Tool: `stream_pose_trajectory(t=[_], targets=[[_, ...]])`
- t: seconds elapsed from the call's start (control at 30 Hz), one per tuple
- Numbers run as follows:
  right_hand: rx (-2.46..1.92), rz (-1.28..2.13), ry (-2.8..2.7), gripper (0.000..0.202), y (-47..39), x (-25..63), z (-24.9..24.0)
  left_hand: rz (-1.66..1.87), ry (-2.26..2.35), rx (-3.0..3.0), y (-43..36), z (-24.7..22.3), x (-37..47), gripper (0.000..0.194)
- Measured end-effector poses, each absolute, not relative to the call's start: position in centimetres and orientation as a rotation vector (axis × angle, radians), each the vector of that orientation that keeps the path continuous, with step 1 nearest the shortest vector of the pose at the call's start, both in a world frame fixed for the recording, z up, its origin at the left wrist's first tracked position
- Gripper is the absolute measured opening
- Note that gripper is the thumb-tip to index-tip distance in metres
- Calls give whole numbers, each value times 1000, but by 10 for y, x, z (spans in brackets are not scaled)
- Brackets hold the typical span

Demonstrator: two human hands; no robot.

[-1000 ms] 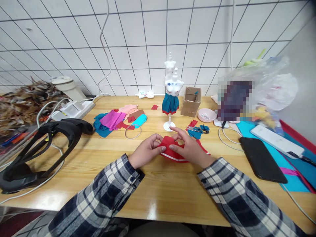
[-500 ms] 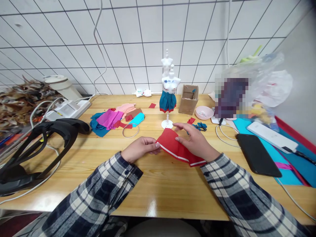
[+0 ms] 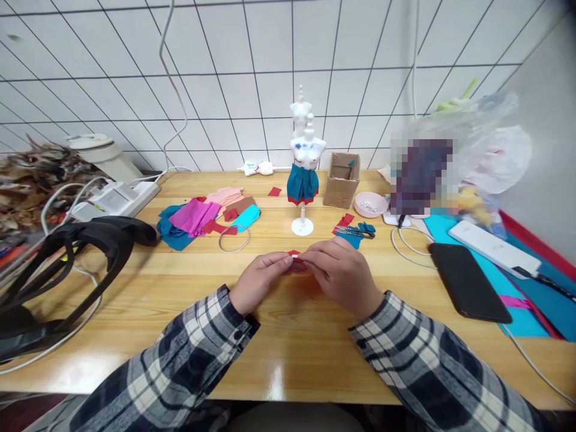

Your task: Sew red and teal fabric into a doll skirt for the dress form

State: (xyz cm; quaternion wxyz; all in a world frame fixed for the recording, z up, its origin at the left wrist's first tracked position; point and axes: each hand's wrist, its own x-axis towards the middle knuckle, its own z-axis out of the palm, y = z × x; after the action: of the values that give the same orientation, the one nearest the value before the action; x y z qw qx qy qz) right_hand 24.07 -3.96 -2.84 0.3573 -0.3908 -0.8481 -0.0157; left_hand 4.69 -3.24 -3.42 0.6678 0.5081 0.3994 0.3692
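Observation:
Between my two hands is a piece of red fabric (image 3: 294, 252) with a white strip along its edge; only a small bit of it shows. My left hand (image 3: 264, 277) pinches its left side between thumb and fingers. From the right, my right hand (image 3: 342, 273) grips it with closed fingertips, hiding most of the cloth. Just beyond stands a small white dress form (image 3: 307, 150) wearing a teal skirt (image 3: 302, 183) with a red hem. Small scissors (image 3: 357, 231) lie on teal and red scraps past my right hand.
Colourful fabric scraps (image 3: 193, 217) and a hoop (image 3: 234, 239) lie at left, near a black headset (image 3: 103, 258). At right are a cardboard box (image 3: 342, 180), a pink bowl (image 3: 371, 204), a black phone (image 3: 470, 282) and a white power bank (image 3: 495, 249). Cables cross both sides.
The red fabric, spread out before, is now mostly hidden between my hands. My right hand has come down and left, closing its fingers on the cloth beside my left hand.

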Motion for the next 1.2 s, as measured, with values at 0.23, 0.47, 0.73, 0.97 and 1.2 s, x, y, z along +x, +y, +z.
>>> stream_pose_trajectory(t=[0.23,0.47,0.73,0.97,1.2], targets=[[-1002,78,-2168,18,-40,238,-27,834,983,1271,-28,-33,40,29],[-1050,160,-2143,15,-40,239,-25,802,968,1469,-28,-33,41,30],[-1059,184,-2149,15,-41,239,-25,785,1066,1642,-27,-32,42,30],[-1098,233,-2059,15,-52,233,-20,825,1145,1753,-32,-26,44,29],[-1209,420,-1978,8,-52,227,-24,868,1185,2121,-37,-31,45,21]])
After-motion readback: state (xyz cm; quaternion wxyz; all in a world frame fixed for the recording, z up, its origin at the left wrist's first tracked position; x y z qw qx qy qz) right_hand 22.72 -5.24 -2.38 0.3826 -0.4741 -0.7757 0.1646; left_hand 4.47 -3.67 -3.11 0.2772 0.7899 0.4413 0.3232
